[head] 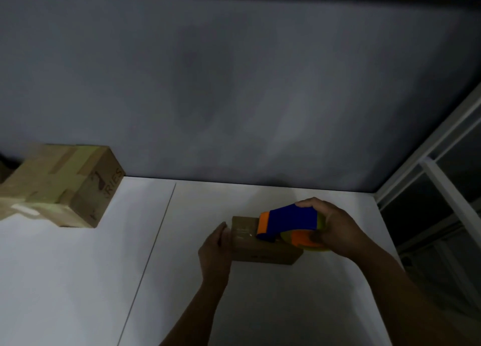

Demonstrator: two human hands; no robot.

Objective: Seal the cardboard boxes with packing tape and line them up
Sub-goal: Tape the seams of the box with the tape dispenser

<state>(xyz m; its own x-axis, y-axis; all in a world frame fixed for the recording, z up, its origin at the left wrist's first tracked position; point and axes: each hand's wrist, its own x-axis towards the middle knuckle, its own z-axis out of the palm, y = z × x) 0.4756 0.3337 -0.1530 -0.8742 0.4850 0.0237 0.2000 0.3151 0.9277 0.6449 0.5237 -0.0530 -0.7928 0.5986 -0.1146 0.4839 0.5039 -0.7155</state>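
Dim white table carries one taped box far left, while the left hand braces a small box with straight fingers and the right hand grips the tape dispenser atop it, so sealing looks unfinished.

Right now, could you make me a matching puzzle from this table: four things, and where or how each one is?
1 left hand
2 right hand
3 tape dispenser
4 large box

A grips the tape dispenser
B far left, apart from both hands
C blue and orange, atop the small box
D open against the small box's left end

Pairs: 1-D, 2-A, 3-C, 4-B
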